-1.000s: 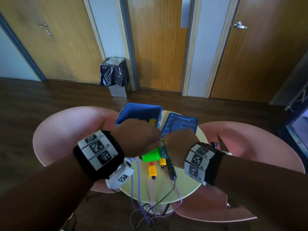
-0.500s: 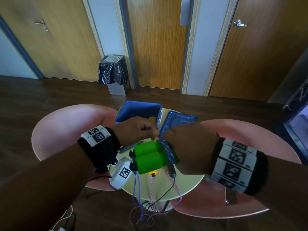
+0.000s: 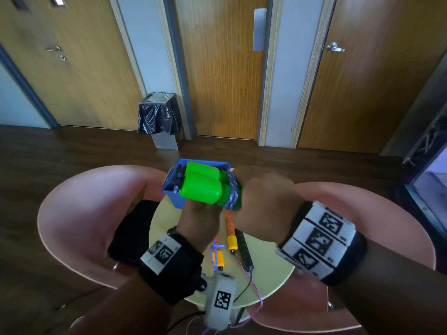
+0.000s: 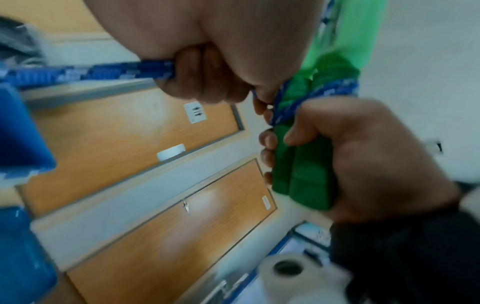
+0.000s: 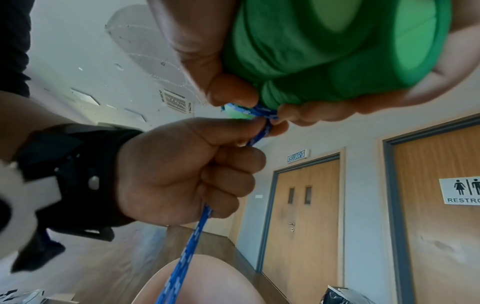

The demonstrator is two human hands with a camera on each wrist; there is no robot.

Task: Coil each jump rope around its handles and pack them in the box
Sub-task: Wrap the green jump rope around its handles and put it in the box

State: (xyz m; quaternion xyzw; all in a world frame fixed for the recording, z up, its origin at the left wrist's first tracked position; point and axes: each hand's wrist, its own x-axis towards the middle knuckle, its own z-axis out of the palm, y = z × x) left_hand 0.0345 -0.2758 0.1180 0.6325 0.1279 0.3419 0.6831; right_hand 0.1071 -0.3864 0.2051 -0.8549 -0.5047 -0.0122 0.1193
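Observation:
Two green handles [image 3: 200, 187] are held side by side above the table, in front of the blue box [image 3: 173, 193]. My right hand [image 3: 263, 201] grips their rope ends [image 5: 324, 51]. A blue patterned rope [image 3: 231, 189] is wrapped round them next to that hand. My left hand [image 3: 198, 213] sits just beneath the handles, fist closed round the blue rope [image 5: 187, 257], which runs taut out of it [image 4: 91, 72]. In the left wrist view my right hand [image 4: 363, 154] is wrapped round the green handles [image 4: 303, 176].
On the round yellow table [image 3: 273, 269] lie an orange handle [image 3: 231, 235], a second orange handle [image 3: 219, 256] and a black handle [image 3: 245, 250], their thin cords hanging over the near edge. Pink chairs [image 3: 79, 213] flank the table. A bin [image 3: 159, 119] stands by the doors.
The green handles rose off the table towards the blue box. My left hand went from over the handles to under them, carrying the blue rope round.

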